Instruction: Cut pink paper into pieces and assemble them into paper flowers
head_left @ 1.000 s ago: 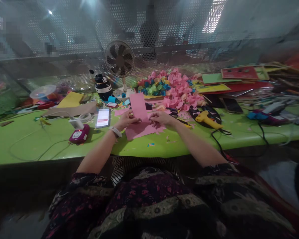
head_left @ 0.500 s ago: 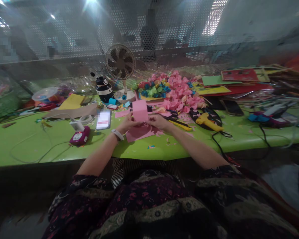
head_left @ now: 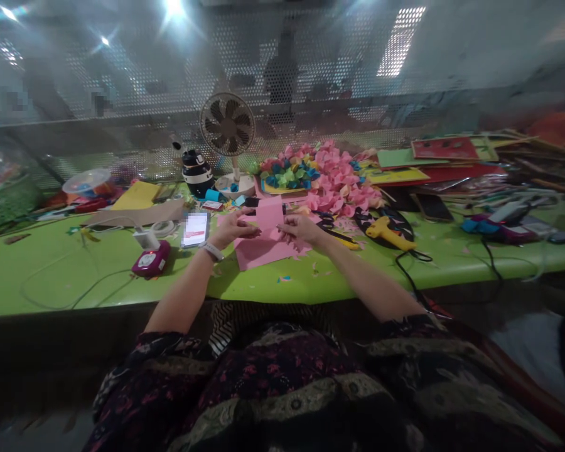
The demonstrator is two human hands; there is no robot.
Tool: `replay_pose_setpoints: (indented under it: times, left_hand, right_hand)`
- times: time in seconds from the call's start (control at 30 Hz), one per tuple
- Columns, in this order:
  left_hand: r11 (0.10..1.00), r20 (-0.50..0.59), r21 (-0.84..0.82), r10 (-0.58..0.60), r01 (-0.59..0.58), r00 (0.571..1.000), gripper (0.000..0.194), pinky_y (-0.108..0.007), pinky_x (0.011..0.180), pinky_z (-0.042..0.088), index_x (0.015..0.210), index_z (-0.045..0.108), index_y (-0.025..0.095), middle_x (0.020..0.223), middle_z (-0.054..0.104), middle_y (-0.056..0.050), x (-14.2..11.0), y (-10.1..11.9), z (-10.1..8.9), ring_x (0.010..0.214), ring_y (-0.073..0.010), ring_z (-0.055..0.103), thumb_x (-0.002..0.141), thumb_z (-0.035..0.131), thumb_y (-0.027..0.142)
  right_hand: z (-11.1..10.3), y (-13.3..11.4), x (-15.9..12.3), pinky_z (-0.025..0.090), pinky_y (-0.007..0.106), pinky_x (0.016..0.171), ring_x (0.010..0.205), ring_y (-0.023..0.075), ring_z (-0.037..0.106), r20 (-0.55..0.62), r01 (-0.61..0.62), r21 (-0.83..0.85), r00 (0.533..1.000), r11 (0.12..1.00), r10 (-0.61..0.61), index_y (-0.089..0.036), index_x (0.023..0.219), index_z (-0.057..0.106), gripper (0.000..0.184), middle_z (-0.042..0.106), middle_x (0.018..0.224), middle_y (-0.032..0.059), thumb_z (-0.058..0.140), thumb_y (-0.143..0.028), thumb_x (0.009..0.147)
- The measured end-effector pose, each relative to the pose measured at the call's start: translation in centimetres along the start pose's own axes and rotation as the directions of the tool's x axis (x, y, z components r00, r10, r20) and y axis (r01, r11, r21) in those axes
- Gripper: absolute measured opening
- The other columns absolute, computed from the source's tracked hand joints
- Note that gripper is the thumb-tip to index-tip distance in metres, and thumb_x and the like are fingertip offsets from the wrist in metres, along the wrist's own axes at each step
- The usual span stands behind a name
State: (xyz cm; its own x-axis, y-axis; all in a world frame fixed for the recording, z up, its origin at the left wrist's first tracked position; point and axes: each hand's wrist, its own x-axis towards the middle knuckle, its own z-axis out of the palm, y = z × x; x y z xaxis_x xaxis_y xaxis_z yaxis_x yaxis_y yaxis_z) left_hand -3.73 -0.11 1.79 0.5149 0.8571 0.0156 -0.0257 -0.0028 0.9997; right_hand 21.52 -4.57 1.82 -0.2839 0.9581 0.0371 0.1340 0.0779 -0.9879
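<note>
A pink paper strip [head_left: 270, 212] stands up between my two hands, above a larger pink paper sheet [head_left: 258, 252] on the table. My right hand [head_left: 302, 230] pinches the strip's right edge between thumb and fingers. On the other side, my left hand [head_left: 233, 230] has its fingers apart close to the strip's left edge, and I see nothing gripped in it. Pink scraps lie around the sheet. Just right of my right hand are black-handled scissors [head_left: 326, 221] and a yellow cutter knife [head_left: 344, 240].
Behind my hands rises a heap of pink paper flowers [head_left: 336, 179]. A small fan [head_left: 228, 125] and a dark bottle [head_left: 198, 174] stand at the back. Left are a phone [head_left: 195, 229] and a purple power socket [head_left: 151, 258]; right, a yellow glue gun [head_left: 390, 233] with a cord.
My left hand has come away leftward from the strip and its fingers have spread. The strip has tilted and sunk slightly, still in my right hand. The view has shifted a little.
</note>
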Motion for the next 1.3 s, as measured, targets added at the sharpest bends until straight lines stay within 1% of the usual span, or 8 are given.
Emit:
replay_pose_setpoints:
  times: [0.2,0.33,0.5,0.63,0.77,0.9,1.17,1.3]
  left_hand:
    - [0.985,-0.091,-0.161,-0.071,0.056,0.993,0.065,-0.033,0.078,0.061,0.127,0.058,0.018,0.088,0.079,-0.007,0.5,-0.4,0.4,0.081,-0.0197,0.077,0.073,0.088,0.036]
    - [0.95,-0.13,-0.309,0.005,-0.046,0.992,0.062,-0.027,0.073,0.059,0.124,0.06,0.021,0.086,0.076,-0.001,0.9,-0.7,1.4,0.078,-0.0154,0.074,0.073,0.086,0.046]
    - [0.969,-0.193,-0.209,0.095,-0.136,0.977,0.081,-0.021,0.073,0.056,0.134,0.054,0.018,0.076,0.072,0.005,0.9,-1.1,1.5,0.075,-0.0113,0.071,0.062,0.093,0.022]
    - [0.977,-0.177,-0.157,0.119,-0.147,0.977,0.084,-0.024,0.078,0.057,0.138,0.051,0.015,0.078,0.074,0.004,1.1,-1.6,1.6,0.076,-0.0116,0.072,0.065,0.091,0.024]
    - [0.978,-0.165,-0.118,0.152,-0.173,0.974,0.09,-0.025,0.077,0.057,0.144,0.048,0.015,0.078,0.074,0.004,1.4,-1.9,1.5,0.073,-0.0116,0.071,0.064,0.091,0.022]
    - [0.979,-0.207,-0.11,0.147,-0.172,0.967,0.095,-0.027,0.082,0.058,0.148,0.045,0.018,0.084,0.076,0.001,1.7,-1.9,1.3,0.08,-0.0137,0.073,0.064,0.089,0.017]
    - [0.963,-0.178,-0.042,0.255,-0.266,0.95,0.1,-0.023,0.074,0.054,0.152,0.04,0.017,0.072,0.071,0.006,1.2,-1.7,2.2,0.069,-0.0105,0.068,0.065,0.089,0.026]
    - [0.948,-0.211,-0.042,0.301,-0.317,0.93,0.086,-0.028,0.078,0.056,0.141,0.047,0.019,0.083,0.075,0.001,1.0,-1.4,2.5,0.078,-0.014,0.071,0.066,0.088,0.028]
  right_hand:
    - [-0.3,0.2,0.3,0.05,0.014,0.044,0.045,0.0059,0.062,-0.006,0.026,0.02,1.0,0.999,-0.026,-0.014,0.07,0.058,0.036,0.072,0.062,0.0018,0.084,-0.037,0.081]
    - [0.1,0.2,0.0,0.05,0.016,0.041,0.044,0.0075,0.061,0.048,-0.031,0.015,0.998,0.999,0.03,-0.015,0.071,0.059,0.034,0.07,0.059,0.0001,0.082,-0.036,0.083]
    - [0.4,0.4,0.0,0.051,0.02,0.04,0.045,0.0097,0.061,0.065,-0.072,-0.034,0.995,0.997,0.074,-0.017,0.077,0.061,0.034,0.069,0.062,0.0006,0.083,-0.042,0.081]
    - [0.4,0.8,0.7,0.038,0.018,0.038,0.042,0.0058,0.049,-0.086,0.071,-0.11,0.993,0.991,-0.081,-0.018,0.075,0.058,0.041,0.06,0.055,-0.0059,0.085,-0.048,0.074]
    - [0.1,1.0,1.5,0.032,0.02,0.04,0.044,0.0058,0.042,-0.147,0.167,-0.144,0.971,0.975,-0.188,-0.019,0.071,0.058,0.046,0.053,0.053,-0.0071,0.082,-0.058,0.069]
    - [0.0,1.2,2.2,0.027,0.022,0.04,0.042,0.0061,0.036,-0.19,0.151,-0.133,0.966,0.98,-0.175,-0.02,0.066,0.057,0.05,0.045,0.047,-0.0089,0.083,-0.062,0.063]
    - [0.1,1.1,1.8,0.03,0.021,0.04,0.041,0.0066,0.041,-0.178,0.118,-0.086,0.975,0.989,-0.132,-0.019,0.069,0.059,0.043,0.05,0.05,-0.0077,0.079,-0.057,0.071]
    - [0.1,0.8,1.4,0.031,0.02,0.04,0.04,0.0053,0.039,-0.183,0.096,-0.049,0.978,0.994,-0.103,-0.019,0.069,0.058,0.039,0.049,0.048,-0.0084,0.079,-0.052,0.074]
